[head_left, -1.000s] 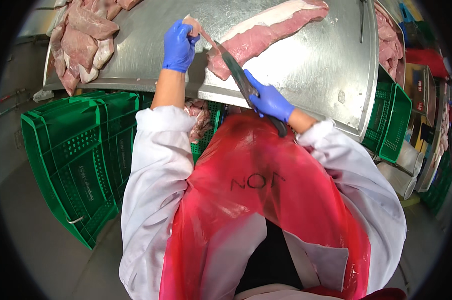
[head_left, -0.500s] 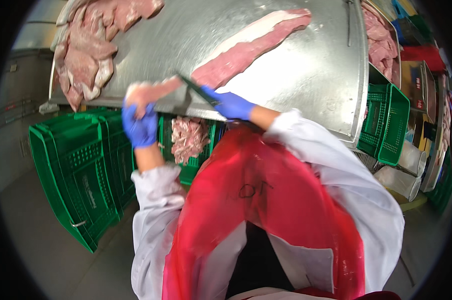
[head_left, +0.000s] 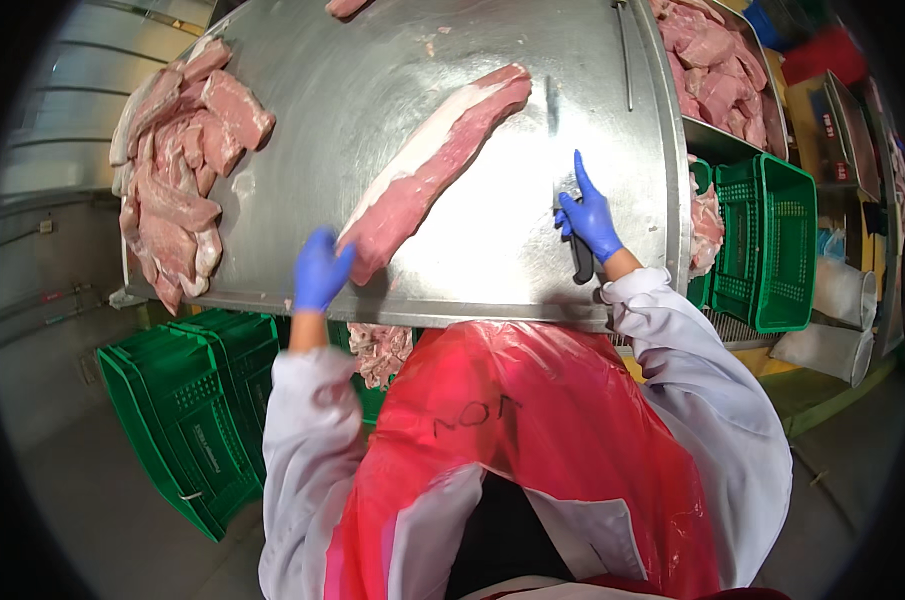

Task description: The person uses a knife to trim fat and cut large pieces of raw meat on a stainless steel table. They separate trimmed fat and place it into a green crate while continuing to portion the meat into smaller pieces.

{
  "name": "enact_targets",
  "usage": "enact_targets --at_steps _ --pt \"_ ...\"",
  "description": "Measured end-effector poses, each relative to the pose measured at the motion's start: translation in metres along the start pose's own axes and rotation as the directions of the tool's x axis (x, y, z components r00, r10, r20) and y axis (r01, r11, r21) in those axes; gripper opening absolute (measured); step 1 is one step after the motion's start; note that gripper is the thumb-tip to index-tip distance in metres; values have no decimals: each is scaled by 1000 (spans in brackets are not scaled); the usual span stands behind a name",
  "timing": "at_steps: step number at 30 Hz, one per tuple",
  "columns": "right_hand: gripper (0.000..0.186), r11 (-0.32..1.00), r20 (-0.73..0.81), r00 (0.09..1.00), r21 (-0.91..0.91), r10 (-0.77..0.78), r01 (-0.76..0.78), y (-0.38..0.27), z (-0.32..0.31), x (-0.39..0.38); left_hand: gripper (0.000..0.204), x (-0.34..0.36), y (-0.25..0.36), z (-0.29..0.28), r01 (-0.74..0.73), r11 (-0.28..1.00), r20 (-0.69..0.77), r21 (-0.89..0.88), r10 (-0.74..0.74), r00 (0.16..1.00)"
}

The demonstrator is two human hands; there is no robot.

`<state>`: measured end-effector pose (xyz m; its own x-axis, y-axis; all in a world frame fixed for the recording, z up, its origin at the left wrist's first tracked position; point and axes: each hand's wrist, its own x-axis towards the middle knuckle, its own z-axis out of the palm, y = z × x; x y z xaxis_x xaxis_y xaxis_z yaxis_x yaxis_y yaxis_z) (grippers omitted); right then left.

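Meat slab (head_left: 437, 165) lies aslant at the middle of the steel table (head_left: 342, 110), and on my feed's left I see a heap of meat pieces (head_left: 172, 200), then the left hand (head_left: 322, 270) at the slab's near end, too blurred for me to tell whether it grips. Right of the slab, I have the right hand (head_left: 592, 222) curled round a black-handled knife (head_left: 581, 262), forefinger stretched out, then a green crate (head_left: 787, 240) beyond the table's edge
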<state>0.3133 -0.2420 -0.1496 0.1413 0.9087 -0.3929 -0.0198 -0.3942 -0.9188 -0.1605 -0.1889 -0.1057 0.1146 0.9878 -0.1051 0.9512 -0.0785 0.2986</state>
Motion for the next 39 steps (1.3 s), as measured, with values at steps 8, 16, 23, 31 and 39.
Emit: enact_targets --at_steps 8,16,23,31,39 --pt "81 992 -166 985 123 50 -30 4 -59 6 44 258 339 83 -241 968 195 62 225 955" --pt "81 977 -169 982 208 81 -45 23 -91 -7 35 353 270 136 59 937 389 -344 84 917" --pt "82 987 -109 990 128 -88 102 -38 -32 100 19 319 265 105 153 761 403 -630 152 902" --pt "79 998 68 996 24 -60 58 -79 25 165 25 313 274 91 21 834 301 -552 176 937" --pt "77 992 102 994 122 -26 13 -57 31 142 34 309 291 98 -123 891 215 -436 236 948"
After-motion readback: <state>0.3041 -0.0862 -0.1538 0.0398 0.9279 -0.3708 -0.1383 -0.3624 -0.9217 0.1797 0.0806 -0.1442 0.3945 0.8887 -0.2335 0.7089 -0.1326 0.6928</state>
